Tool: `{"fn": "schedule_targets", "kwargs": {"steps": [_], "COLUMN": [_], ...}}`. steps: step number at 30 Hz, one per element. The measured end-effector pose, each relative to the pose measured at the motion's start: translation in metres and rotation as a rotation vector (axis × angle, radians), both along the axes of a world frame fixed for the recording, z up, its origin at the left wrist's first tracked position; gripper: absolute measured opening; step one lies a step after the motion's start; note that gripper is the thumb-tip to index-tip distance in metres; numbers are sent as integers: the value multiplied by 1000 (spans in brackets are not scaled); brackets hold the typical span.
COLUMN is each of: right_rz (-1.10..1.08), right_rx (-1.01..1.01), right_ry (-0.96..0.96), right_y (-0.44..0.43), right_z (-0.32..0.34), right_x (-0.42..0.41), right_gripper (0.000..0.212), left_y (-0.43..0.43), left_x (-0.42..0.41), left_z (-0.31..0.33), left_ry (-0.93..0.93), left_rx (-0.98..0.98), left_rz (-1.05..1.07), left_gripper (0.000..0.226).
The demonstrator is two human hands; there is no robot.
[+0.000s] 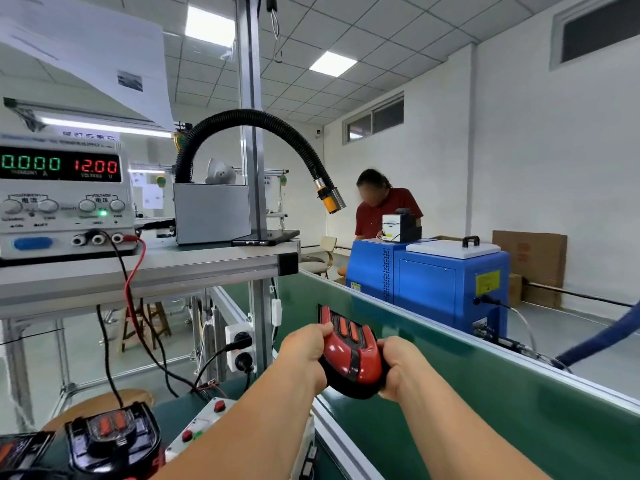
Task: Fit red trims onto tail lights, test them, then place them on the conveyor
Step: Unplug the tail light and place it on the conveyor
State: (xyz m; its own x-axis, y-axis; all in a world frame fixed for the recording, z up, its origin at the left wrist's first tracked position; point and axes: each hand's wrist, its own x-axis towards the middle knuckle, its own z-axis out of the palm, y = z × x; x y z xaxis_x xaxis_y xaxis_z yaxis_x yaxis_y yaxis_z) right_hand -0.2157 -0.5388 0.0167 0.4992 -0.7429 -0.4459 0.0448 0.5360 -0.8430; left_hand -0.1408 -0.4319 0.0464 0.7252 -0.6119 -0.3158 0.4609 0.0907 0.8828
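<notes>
You hold the tail light (pixel 349 355) above the conveyor (pixel 485 393), between both hands. Your left hand (pixel 306 348) and right hand (pixel 398 365) curl round its sides, arms stretched forward

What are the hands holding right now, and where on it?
The tail light, over the conveyor: left hand grips its left edge, right hand its right edge.

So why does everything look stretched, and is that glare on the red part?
Head view: the wide-angle lens leans the post and stretches the edges; ceiling panels blow out white; the tail light carries small glossy highlights; the paper top left is blurred.
</notes>
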Motion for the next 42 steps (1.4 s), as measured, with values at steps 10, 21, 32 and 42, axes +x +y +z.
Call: {"fn": "schedule_targets", "kwargs": {"steps": [10,21,32,42], "right_rz": [-272,-508,-560,-483], "right_rx": [-126,-217,-312,-482], "right_ry": [-118,-98,164,458], "right_y": [7,25,40,28], "right_z": [0,6,2,-16], "right_x": [-87,-266,-412,-438], "right_gripper": [28,16,30,7], "left_y": [-4,-12,-22,-27], "left_x": [-55,-208,-316,-316], "left_z": [-20,-21,-44,-65], "left_ry": [-106,-137,-186,-251], "left_rx": [14,-82,-120,-46], "left_rz": [-186,-521,-708,-763], "left_gripper": [19,10,16,16]}}
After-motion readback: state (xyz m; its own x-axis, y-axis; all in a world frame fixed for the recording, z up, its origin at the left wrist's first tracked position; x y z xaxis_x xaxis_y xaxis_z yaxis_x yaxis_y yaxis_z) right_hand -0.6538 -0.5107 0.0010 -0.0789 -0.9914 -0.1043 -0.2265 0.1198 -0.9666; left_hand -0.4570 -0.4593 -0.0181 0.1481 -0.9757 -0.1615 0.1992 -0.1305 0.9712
